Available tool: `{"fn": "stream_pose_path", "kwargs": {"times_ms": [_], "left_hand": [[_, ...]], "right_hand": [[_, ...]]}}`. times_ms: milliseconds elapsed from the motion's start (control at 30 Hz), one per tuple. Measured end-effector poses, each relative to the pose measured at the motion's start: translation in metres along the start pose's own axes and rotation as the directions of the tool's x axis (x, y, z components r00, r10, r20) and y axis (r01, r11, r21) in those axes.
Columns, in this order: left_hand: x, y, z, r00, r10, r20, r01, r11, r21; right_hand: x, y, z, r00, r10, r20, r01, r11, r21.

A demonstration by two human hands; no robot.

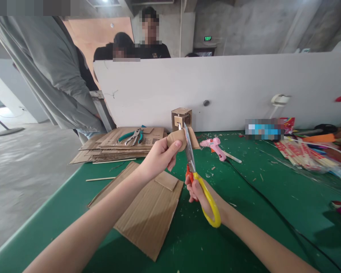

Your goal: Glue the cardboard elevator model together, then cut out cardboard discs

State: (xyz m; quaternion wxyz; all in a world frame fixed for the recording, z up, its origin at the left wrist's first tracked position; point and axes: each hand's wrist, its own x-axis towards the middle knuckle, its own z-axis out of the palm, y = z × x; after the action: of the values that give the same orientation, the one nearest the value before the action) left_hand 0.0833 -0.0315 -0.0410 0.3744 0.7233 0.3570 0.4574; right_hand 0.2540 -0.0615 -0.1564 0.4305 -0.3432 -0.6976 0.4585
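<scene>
My left hand (166,151) pinches a small piece of cardboard (176,138), with the thumb pressed on its near face. In my right hand (198,189) are scissors (209,203) with a yellow and a red handle loop. The scissor blades point away from me and stand at the right edge of the cardboard piece, apparently across it. Just beyond lies a small cardboard box (184,113), partly hidden by the blades and the cardboard. A large sheet of cardboard (147,212) rests on the table below my left wrist, with a smaller piece on it.
Pliers with teal handles (132,136) lie on stacked cardboard (108,146) at the left. A pink glue gun (214,147) sits right of the scissors, its black cable (258,193) running to the front right. A white partition (230,83) borders the green table (244,235). People are beyond it.
</scene>
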Motion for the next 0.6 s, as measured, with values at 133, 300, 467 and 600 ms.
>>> {"fn": "stream_pose_path", "kwargs": {"times_ms": [133, 300, 467, 600], "left_hand": [[0.0, 0.006, -0.005, 1.0, -0.016, 0.011, 0.015, 0.997, 0.079], [0.0, 0.012, -0.007, 0.999, -0.022, 0.039, 0.017, 0.994, 0.105], [0.0, 0.016, -0.012, 0.998, -0.004, 0.057, -0.001, 0.996, 0.095], [0.0, 0.012, -0.01, 0.998, -0.017, 0.055, 0.014, 0.998, 0.053]], "right_hand": [[-0.001, -0.003, -0.002, 1.0, 0.022, -0.012, -0.022, 1.0, -0.01], [-0.002, -0.016, -0.007, 0.998, 0.059, -0.003, -0.059, 0.997, -0.053], [-0.001, -0.011, -0.007, 0.997, 0.068, -0.024, -0.07, 0.995, -0.065], [-0.001, -0.002, -0.003, 0.994, 0.098, -0.047, -0.1, 0.994, -0.046]]}}
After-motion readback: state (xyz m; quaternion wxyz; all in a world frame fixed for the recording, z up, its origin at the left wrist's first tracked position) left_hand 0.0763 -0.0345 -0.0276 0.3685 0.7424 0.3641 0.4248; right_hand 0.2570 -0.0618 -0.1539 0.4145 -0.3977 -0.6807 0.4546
